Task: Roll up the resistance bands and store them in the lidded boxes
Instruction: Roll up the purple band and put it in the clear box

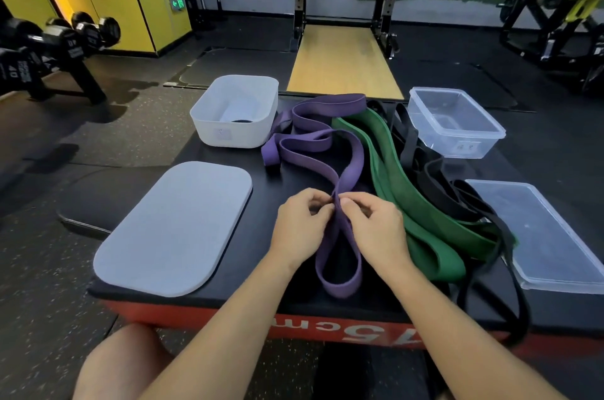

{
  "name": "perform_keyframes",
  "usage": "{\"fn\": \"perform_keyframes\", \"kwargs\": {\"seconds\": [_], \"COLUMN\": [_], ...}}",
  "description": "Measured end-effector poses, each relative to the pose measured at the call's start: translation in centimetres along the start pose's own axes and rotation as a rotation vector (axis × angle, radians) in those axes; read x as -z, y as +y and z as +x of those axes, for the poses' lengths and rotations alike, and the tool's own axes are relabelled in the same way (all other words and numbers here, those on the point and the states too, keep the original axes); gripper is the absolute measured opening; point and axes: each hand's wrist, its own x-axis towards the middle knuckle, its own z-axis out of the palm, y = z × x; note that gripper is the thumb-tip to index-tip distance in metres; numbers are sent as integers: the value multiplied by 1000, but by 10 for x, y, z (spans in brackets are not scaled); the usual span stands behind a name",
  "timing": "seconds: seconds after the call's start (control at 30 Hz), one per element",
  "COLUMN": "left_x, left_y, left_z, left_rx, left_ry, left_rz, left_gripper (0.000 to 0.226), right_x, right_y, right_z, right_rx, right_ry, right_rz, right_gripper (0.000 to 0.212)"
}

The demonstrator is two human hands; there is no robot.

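1. Hands meet near the middle of the black platform [261, 177]: the left hand [299, 226] and the right hand [376, 229] both pinch the purple band [341, 290] at one spot, where its two strands cross.
2. Left fingers [322, 205] are curled against the band from the left, and right fingers [347, 203] are curled against it from the right, so the strap runs between them.
3. Below the pinch, the purple band hangs in a loop toward the platform's near edge. Above it, the band snakes in loose folds toward the far edge.
4. Just to the right of the purple band lies a green band [421, 223], touching the right wrist. Black bands [434, 190] are tangled to its right, and one strand drops over the near edge.
5. At the far left corner stands an open white box [235, 134] with something dark at its bottom, and its grey lid [173, 229] lies flat at the near left corner.
6. At the far right corner stands an open clear box [457, 144], and its clear lid [549, 246] lies near the right edge, with the black bands touching it.
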Motion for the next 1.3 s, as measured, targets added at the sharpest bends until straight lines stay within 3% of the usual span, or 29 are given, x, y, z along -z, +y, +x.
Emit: {"fn": "perform_keyframes", "kwargs": {"seconds": [0.1,0.23,0.3,0.53,0.6,0.77,0.83,0.93,1.03,1.1,1.17,1.23,1.3], "left_x": [11,21,21,14,16,21,17,14,19,24,27,29,31], "left_y": [-1,-4,-3,0,2,5,7,7,6,3,2,-2,-3], "left_z": [0,-2,-5,-1,1,6,6,2,1,4,4,5,5], "left_rx": [-7,-8,-1,57,127,188,186,194,212,191,166,187,236], "left_ry": [-69,-121,-123,-73,-87,-115,-104,-102,-110,-83,-66,-53,-58], "left_rz": [94,45,-5,-45,-161,-164,-106,-117,-106,47,201,116,-131], "left_gripper": [20,19,24,7,7,13,12,16,24,31,32,31,34], "right_x": [2,-1,1,7,6,2,0,-3,-6,-11,-19,-26,-27], "right_y": [8,12,12,11,13,17,17,13,7,-1,-9,-10,-5], "right_z": [-5,-8,-9,-9,-6,-9,-7,0,4,6,9,9,7], "right_rx": [39,108,83,108,125,130,62,-86,-11,92,141,134,136], "right_ry": [-59,-82,-100,-201,-193,-101,-39,-75,-148,-266,-399,-404,-282], "right_rz": [-60,-158,-127,64,64,-15,-41,35,-169,-407,-494,-453,-373], "right_gripper": [22,17,15,27,27,28,36,52,59,63,65,61,51]}}
